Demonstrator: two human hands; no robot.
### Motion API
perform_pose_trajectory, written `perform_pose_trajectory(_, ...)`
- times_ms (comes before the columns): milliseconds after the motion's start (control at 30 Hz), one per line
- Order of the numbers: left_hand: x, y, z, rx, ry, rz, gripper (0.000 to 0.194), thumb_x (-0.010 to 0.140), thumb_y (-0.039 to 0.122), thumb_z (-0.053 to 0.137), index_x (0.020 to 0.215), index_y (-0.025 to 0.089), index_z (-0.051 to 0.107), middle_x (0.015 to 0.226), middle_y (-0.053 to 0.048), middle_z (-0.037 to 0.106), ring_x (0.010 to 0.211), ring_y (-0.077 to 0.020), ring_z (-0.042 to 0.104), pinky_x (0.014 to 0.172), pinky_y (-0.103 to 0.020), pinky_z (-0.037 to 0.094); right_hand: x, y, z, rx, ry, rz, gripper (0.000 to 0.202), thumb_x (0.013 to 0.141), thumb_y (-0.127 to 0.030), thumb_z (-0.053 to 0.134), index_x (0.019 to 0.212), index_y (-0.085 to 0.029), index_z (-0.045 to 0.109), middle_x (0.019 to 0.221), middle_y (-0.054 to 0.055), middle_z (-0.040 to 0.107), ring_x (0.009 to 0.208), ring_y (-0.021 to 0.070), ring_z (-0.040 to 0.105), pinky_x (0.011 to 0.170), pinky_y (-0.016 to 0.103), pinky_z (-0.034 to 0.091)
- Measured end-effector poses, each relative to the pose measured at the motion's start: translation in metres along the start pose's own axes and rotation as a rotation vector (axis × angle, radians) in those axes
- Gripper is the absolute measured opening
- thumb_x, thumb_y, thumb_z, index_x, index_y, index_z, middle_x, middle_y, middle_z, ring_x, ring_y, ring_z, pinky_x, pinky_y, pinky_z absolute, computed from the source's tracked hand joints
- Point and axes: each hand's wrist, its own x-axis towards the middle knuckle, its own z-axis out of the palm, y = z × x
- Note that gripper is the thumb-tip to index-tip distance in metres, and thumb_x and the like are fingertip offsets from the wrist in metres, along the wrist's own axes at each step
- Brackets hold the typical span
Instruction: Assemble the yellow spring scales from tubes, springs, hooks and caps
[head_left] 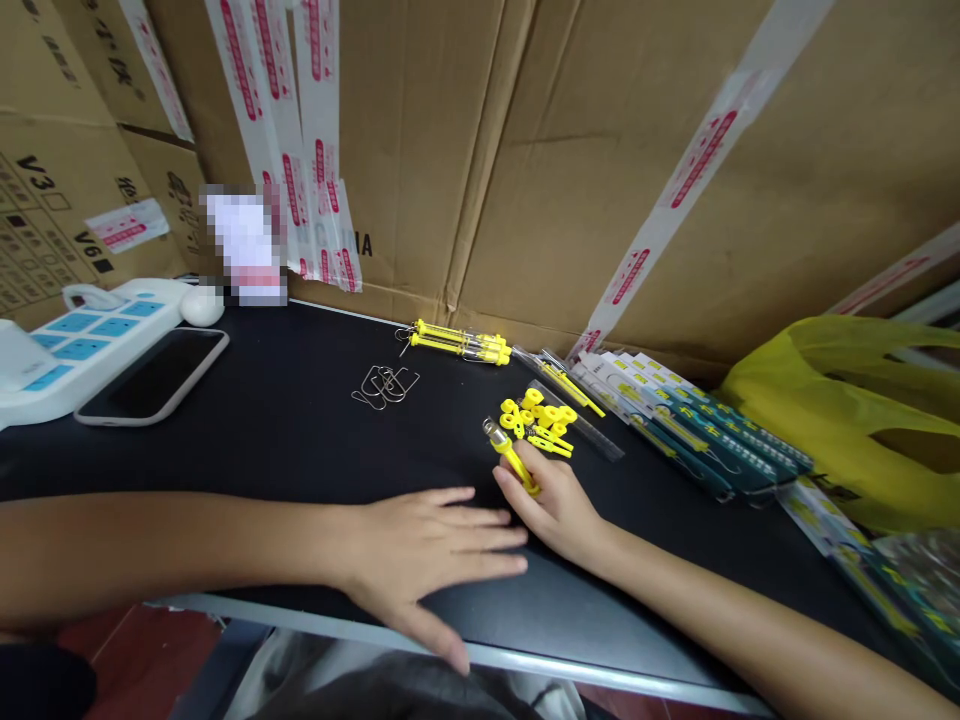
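My left hand lies over the front of the black table with its fingers spread and nothing in it. Just right of its fingertips, my right hand is closed around a yellow tool with a metal tip, which points up and left. Beyond that hand lies a pile of small yellow plastic parts. Bent metal wire hooks rest in a tangle farther left. Assembled yellow pieces are grouped near the cardboard at the back.
A power strip and a phone are on the left. Packaged items and a yellow plastic bag stand on the right. A clear strip lies by the pile; cardboard rises behind.
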Motion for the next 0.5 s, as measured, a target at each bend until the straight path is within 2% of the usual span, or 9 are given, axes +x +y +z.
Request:
perform_pose_trajectory(100, -0.001, 0.013, 0.002, -0.082, 0.022, 0.15, 0.058, 0.077, 0.046, 0.063, 0.129, 0.025, 0.048, 0.139, 0.0, 0.042, 0.131, -0.018, 0.037, 0.11, -0.037, 0.032, 0.001, -0.003, 0.001, -0.084, -0.075, -0.058, 0.014, 0.088, -0.024, 0.044, 0.074, -0.021, 0.043, 0.056, -0.005, 0.045, 0.046, 0.0091, 0.042, 0.047, 0.02, 0.03)
perform_pose_trajectory(200, -0.001, 0.015, 0.004, -0.147, 0.047, 0.243, 0.037, 0.079, 0.039, 0.063, 0.114, 0.028, 0.058, 0.132, 0.006, 0.05, 0.122, -0.0122, 0.048, 0.102, -0.023, 0.041, 0.002, -0.005, 0.0, -0.143, -0.141, -0.175, 0.011, 0.088, -0.021, 0.043, 0.077, -0.02, 0.048, 0.063, -0.003, 0.052, 0.053, 0.0101, 0.048, 0.051, 0.02, 0.032)
perform_pose_trajectory(267, 0.0, 0.01, 0.006, -0.101, 0.118, 0.279, 0.03, 0.081, 0.039, 0.061, 0.107, 0.024, 0.062, 0.125, 0.004, 0.057, 0.112, -0.0105, 0.055, 0.095, -0.016, 0.045, 0.003, -0.005, 0.0, -0.172, -0.176, -0.256, 0.012, 0.087, -0.02, 0.043, 0.077, -0.02, 0.048, 0.065, -0.002, 0.052, 0.056, 0.0107, 0.049, 0.052, 0.021, 0.033)
perform_pose_trajectory(333, 0.002, 0.004, 0.006, 0.121, 0.241, 0.346, 0.019, 0.087, 0.034, 0.053, 0.095, 0.02, 0.065, 0.107, -0.001, 0.066, 0.104, -0.0141, 0.059, 0.092, -0.022, 0.047, 0.002, -0.004, 0.0, -0.183, -0.202, -0.33, 0.013, 0.088, -0.021, 0.041, 0.078, -0.02, 0.048, 0.066, -0.001, 0.052, 0.057, 0.0114, 0.048, 0.053, 0.022, 0.033)
perform_pose_trajectory(433, 0.006, -0.003, 0.004, 0.474, 0.412, 0.193, 0.017, 0.09, 0.02, 0.047, 0.097, 0.018, 0.062, 0.095, -0.004, 0.066, 0.093, -0.0163, 0.059, 0.083, -0.029, 0.049, 0.0, -0.001, 0.001, -0.17, -0.185, -0.403, 0.018, 0.09, -0.028, 0.039, 0.075, -0.021, 0.045, 0.065, -0.001, 0.05, 0.055, 0.0123, 0.046, 0.052, 0.023, 0.033)
perform_pose_trajectory(500, 0.007, -0.004, 0.001, 0.593, 0.43, 0.066, 0.019, 0.091, 0.016, 0.044, 0.103, 0.017, 0.059, 0.099, -0.006, 0.063, 0.09, -0.0161, 0.058, 0.076, -0.029, 0.049, -0.001, 0.0, 0.002, -0.158, -0.161, -0.413, 0.019, 0.09, -0.03, 0.04, 0.073, -0.021, 0.042, 0.064, -0.001, 0.049, 0.054, 0.0124, 0.045, 0.051, 0.023, 0.033)
